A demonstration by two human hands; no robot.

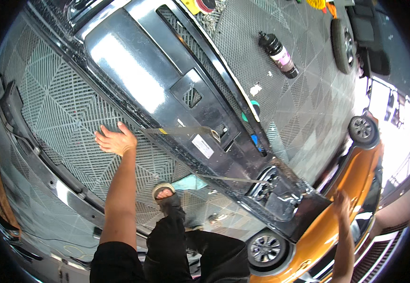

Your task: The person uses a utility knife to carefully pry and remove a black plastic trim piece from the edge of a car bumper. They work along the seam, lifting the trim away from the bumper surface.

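Observation:
A long, glossy black car body panel [167, 63], seemingly a bumper, stretches diagonally across the view from upper left to lower right. A flat strip [186, 131] lies over its middle, with a curled end near a white label [202, 146]. A second thin strap [233, 179] crosses it lower down. My left hand [115, 140] is open, its fingers spread, over the floor just left of the panel's near edge, holding nothing. On the far right, in front of the orange car, is my right hand [341, 203]; blur hides how its fingers are held.
A black bottle [280, 55] with a pink label lies on the tiled floor beyond the panel. An orange car [327, 236] stands at right, below a loose wheel [343, 46]. A curved dark trim piece [49, 170] lies at left. A yellow-and-red tool [200, 5] shows at the top.

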